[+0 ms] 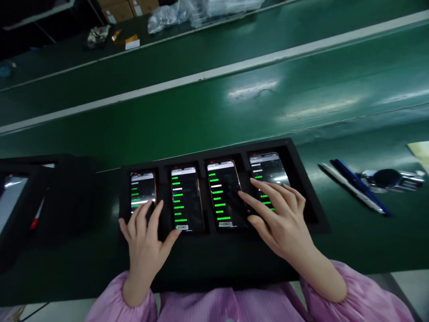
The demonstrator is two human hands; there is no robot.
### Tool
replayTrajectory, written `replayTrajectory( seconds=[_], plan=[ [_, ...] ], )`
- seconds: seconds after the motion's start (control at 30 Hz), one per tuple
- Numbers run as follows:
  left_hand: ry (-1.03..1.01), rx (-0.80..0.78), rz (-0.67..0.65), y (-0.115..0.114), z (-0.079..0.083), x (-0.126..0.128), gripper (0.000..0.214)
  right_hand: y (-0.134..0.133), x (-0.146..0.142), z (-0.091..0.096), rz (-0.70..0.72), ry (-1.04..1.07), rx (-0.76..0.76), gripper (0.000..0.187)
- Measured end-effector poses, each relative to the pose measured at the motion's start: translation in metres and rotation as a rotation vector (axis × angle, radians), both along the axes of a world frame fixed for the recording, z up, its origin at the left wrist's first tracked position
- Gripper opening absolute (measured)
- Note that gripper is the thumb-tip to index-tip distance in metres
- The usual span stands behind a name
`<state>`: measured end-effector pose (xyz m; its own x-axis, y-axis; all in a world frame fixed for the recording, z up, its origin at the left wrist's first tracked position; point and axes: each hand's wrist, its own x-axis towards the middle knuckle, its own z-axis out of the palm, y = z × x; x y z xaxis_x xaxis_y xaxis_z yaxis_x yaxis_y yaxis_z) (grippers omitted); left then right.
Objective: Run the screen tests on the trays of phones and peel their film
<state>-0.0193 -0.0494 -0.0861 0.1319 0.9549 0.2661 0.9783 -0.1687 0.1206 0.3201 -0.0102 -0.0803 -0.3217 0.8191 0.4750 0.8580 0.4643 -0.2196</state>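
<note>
Spreading the left hand (145, 246) and right hand (283, 219) open, pinching nothing, across light, slippery, fragile smartphones (223, 197) seated in a black tray (311, 210), best taken by their edges.

LIGHT: bright, diffuse, appar. overhead | GLARE: white streaks on green belt (253, 89); hot spot on far-right phone screen (270, 172) | SHADOW: soft, faint | DARK: top-L corner underexp. | DIST: wide-angle bowing at edges | FOCUS: plastic bag (164, 22) sl. soft
</note>
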Motion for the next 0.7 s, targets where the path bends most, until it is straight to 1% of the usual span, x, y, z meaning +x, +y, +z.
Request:
replayTrajectory(
  seconds=[0.07,0.13,0.23,0.33,0.43,0.5,0.57,0.63,0.7],
  plan=[
    [0.032,-0.053,0.004,0.008,0.003,0.005,0.065,0.009,-0.015,0.001,0.014,-0.038,-0.025,0.043],
    [0.049,-0.065,-0.006,0.016,0.007,0.012,0.064,0.016,-0.026,0.001,-0.005,-0.072,-0.039,0.044],
    [0.057,-0.057,-0.032,0.026,0.011,0.023,0.059,0.017,-0.029,0.001,-0.042,-0.01,-0.021,0.04],
    [0.055,-0.072,-0.038,0.034,0.015,0.031,0.061,0.014,-0.016,0.004,-0.083,0.128,0.008,0.035],
    [0.035,-0.072,-0.031,0.034,0.018,0.031,0.061,0.017,0.008,0.009,-0.141,0.176,-0.007,0.034],
    [-0.025,-0.006,-0.024,0.031,0.017,0.026,0.065,0.025,0.026,0.011,-0.201,0.132,-0.042,0.039],
    [-0.094,0.081,-0.014,0.029,0.013,0.021,0.069,0.037,0.041,0.01,-0.244,0.044,-0.106,0.044],
    [-0.127,0.142,-0.024,0.029,0.007,0.016,0.067,0.05,0.049,0.007,-0.237,-0.041,-0.207,0.044],
    [-0.123,0.178,-0.049,0.029,0.002,0.014,0.064,0.061,0.051,0.005,-0.198,-0.098,-0.295,0.042]
  ],
)
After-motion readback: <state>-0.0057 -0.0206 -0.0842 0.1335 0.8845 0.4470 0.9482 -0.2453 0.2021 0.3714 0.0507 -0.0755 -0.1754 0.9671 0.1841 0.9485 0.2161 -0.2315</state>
